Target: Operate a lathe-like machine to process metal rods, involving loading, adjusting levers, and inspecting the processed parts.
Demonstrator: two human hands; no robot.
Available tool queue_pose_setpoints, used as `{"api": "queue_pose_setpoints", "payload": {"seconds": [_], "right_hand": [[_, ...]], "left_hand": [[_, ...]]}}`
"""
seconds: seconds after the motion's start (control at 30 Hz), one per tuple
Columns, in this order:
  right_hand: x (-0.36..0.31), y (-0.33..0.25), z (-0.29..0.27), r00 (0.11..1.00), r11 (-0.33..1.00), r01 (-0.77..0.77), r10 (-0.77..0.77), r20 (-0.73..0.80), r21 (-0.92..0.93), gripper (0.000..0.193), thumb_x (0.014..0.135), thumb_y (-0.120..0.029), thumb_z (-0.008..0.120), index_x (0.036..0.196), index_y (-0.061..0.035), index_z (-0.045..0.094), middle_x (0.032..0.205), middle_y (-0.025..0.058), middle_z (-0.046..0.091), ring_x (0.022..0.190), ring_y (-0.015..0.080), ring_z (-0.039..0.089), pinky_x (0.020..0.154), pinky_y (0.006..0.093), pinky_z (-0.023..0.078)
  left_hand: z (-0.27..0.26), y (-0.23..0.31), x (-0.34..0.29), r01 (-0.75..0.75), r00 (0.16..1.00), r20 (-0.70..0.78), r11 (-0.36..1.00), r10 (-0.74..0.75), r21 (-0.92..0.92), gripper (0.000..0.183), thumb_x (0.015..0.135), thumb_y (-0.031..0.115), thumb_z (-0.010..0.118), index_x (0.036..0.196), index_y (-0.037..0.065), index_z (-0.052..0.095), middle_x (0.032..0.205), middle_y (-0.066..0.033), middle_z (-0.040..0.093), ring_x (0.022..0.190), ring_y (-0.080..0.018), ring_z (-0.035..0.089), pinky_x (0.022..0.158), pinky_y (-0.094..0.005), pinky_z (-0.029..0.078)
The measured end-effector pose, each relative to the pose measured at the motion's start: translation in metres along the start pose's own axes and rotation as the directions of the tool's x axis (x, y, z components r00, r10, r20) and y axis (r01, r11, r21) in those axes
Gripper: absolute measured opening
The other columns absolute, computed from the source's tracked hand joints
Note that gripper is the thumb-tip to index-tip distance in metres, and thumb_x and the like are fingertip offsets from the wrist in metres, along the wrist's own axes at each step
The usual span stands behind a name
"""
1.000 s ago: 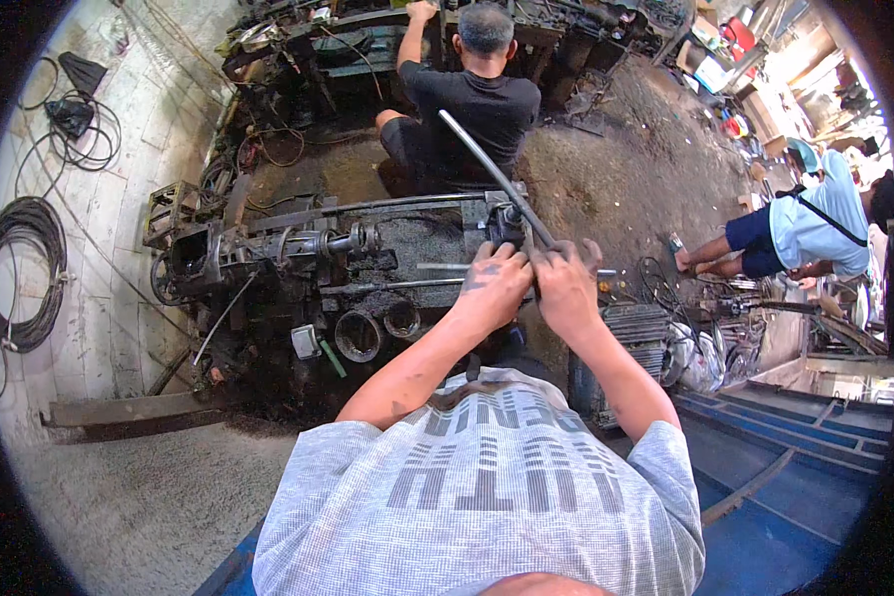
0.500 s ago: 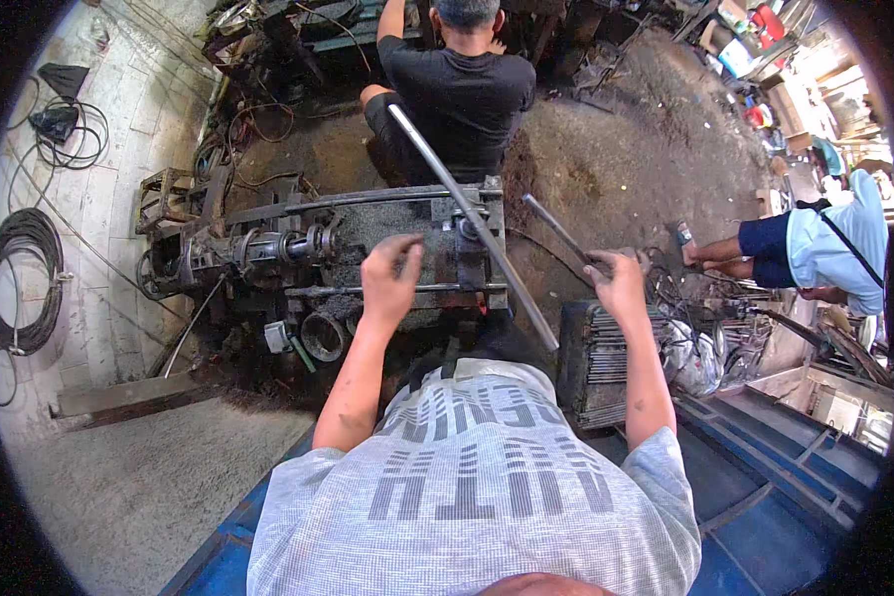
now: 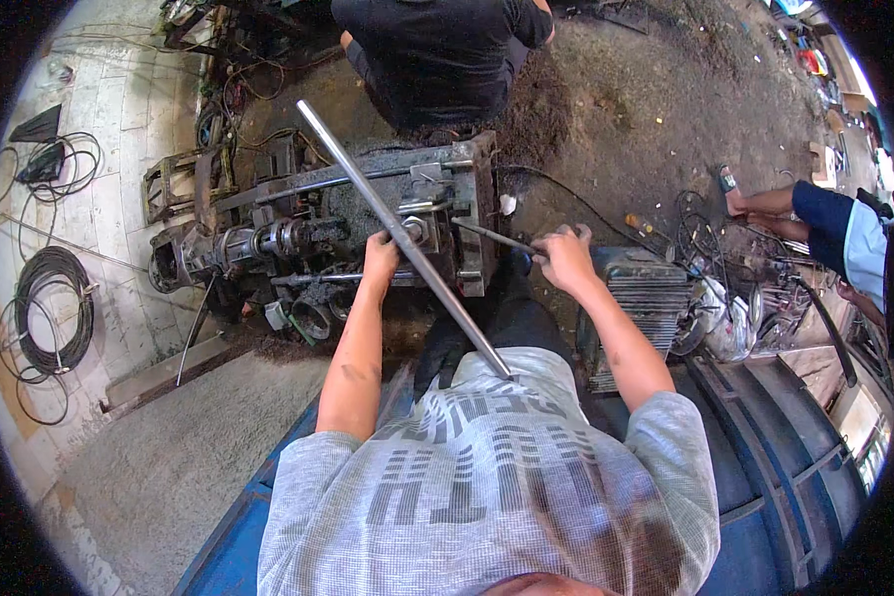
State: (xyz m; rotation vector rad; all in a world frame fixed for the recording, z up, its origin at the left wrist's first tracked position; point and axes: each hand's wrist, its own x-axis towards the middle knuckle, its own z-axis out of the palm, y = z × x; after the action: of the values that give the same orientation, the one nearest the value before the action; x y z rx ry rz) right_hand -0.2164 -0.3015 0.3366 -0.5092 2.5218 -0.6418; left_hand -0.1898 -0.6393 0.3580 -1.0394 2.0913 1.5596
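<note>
My right hand (image 3: 563, 258) is closed round the near end of a thin metal rod (image 3: 497, 237). The rod's other end points left, at the clamp block (image 3: 432, 187) on the machine's right end. A long, thick steel pipe (image 3: 368, 194) slants across the machine (image 3: 278, 238), from far left down to the front of my shirt. My left hand (image 3: 380, 260) is beside the pipe's middle, over the machine bed close to a round fitting (image 3: 414, 229). Its fingertips are partly hidden, so whether it grips anything is unclear.
Beyond the machine a person in a black shirt (image 3: 427, 60) sits with their back to me. Another person in dark shorts (image 3: 824, 219) stands at the right. A ribbed metal motor housing (image 3: 641, 303) is by my right forearm. Coiled black cable (image 3: 50, 308) lies at the left.
My right hand has moved left with the rod, bringing its tip to the clamp block. My left hand has lowered to beside the pipe. The whole view has shifted.
</note>
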Motion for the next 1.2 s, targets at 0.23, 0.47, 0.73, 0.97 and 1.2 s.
{"api": "queue_pose_setpoints", "payload": {"seconds": [0.23, 0.47, 0.73, 0.97, 1.2], "right_hand": [[0.021, 0.002, 0.011, 0.988, 0.988, 0.144, -0.147, -0.042, -0.054, 0.018, 0.066, -0.020, 0.066, 0.082, -0.0149, 0.071, 0.084, 0.0052, 0.067, 0.095, 0.0289, 0.055, 0.094, 0.0614, 0.030], [0.034, -0.029, -0.014, 0.985, 0.980, 0.171, -0.171, 0.005, -0.099, 0.016, 0.066, -0.013, 0.064, 0.080, -0.0114, 0.071, 0.083, 0.0067, 0.066, 0.100, 0.0311, 0.055, 0.099, 0.0622, 0.029], [0.077, -0.074, -0.011, 0.950, 0.926, 0.300, -0.311, -0.011, -0.230, 0.013, 0.071, -0.009, 0.059, 0.076, -0.0084, 0.072, 0.084, 0.0080, 0.068, 0.103, 0.0293, 0.056, 0.102, 0.0591, 0.030], [0.083, -0.111, -0.047, 0.911, 0.930, 0.288, -0.340, -0.234, -0.228, 0.023, 0.073, -0.008, 0.059, 0.093, -0.0114, 0.069, 0.094, 0.0071, 0.066, 0.106, 0.0278, 0.054, 0.098, 0.0557, 0.035], [0.092, -0.195, -0.104, 0.518, 0.567, 0.696, -0.822, -0.239, -0.442, 0.042, 0.082, -0.010, 0.054, 0.119, -0.0276, 0.060, 0.139, 0.0031, 0.046, 0.125, 0.0263, 0.044, 0.103, 0.0459, 0.034]], "left_hand": [[0.010, -0.015, 0.007, -0.051, 0.995, -0.083, 0.998, 0.047, -0.048, 0.014, 0.078, 0.014, 0.069, 0.075, 0.001, 0.063, 0.066, 0.0000, 0.057, 0.060, -0.0105, 0.050, 0.053, -0.0300, 0.040], [0.007, -0.017, 0.006, -0.078, 0.995, -0.071, 0.996, 0.074, -0.045, 0.015, 0.078, 0.014, 0.068, 0.075, 0.003, 0.060, 0.065, 0.0015, 0.053, 0.059, -0.0098, 0.048, 0.052, -0.0296, 0.039], [0.016, -0.006, 0.008, -0.033, 0.989, -0.150, 0.975, 0.000, -0.218, 0.021, 0.086, 0.013, 0.063, 0.101, -0.001, 0.060, 0.073, -0.0020, 0.058, 0.061, -0.0121, 0.053, 0.054, -0.0278, 0.043], [-0.034, -0.049, 0.036, -0.019, 0.953, -0.266, 0.846, -0.146, -0.532, 0.028, 0.089, 0.020, 0.066, 0.111, 0.004, 0.061, 0.090, -0.0019, 0.063, 0.072, -0.0138, 0.061, 0.062, -0.0236, 0.047], [-0.061, -0.071, 0.045, -0.045, 0.942, -0.253, 0.665, -0.221, -0.745, 0.022, 0.092, 0.022, 0.061, 0.108, 0.006, 0.060, 0.092, -0.0023, 0.063, 0.078, -0.0157, 0.062, 0.066, -0.0280, 0.051]]}}
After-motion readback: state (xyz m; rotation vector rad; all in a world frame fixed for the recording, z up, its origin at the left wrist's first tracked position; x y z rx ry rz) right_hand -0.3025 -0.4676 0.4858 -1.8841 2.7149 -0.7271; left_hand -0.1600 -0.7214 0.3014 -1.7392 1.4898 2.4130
